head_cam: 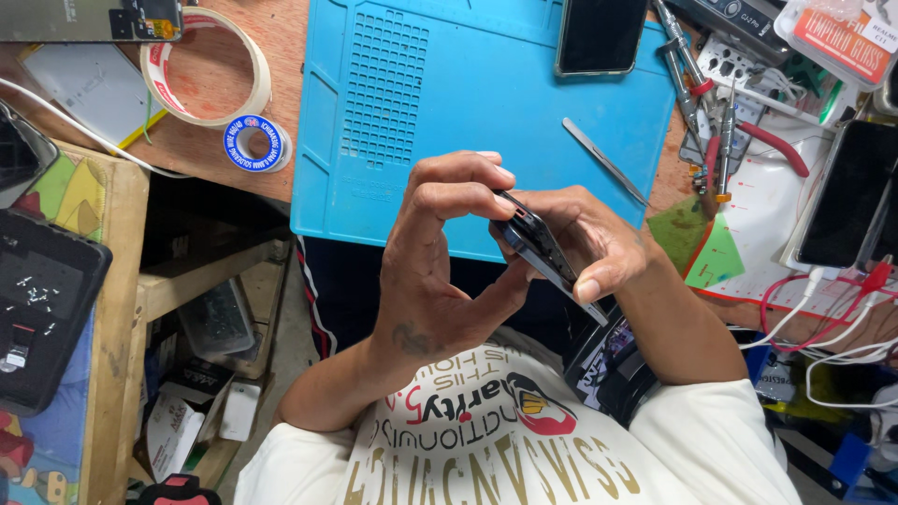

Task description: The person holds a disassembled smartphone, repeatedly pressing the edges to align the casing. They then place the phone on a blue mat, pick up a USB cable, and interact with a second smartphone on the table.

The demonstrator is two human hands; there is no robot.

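a cluttered wooden workbench is seen from above, and pretty much everything can be placed off the blue silicone work mat laid across the middle of it. a dark phone is held edge-up just off the mat's near edge, over the person's lap. it's pinched near its top end by the left hand, thumb and fingertips closed on it, and it's cradled from the other side by the right hand, fingers wrapped around its lower edge. so both hands are clamped on the same phone, nothing's let go.

on the mat's far edge a second black phone is laid face up, and a pair of metal tweezers is left near the mat's right side. left of the mat a big roll of tape and a small blue-and-white spool are parked on the bare wood. right of the mat, screwdrivers and red-handled pliers are piled up, with a green card and some red and white cables beyond that.
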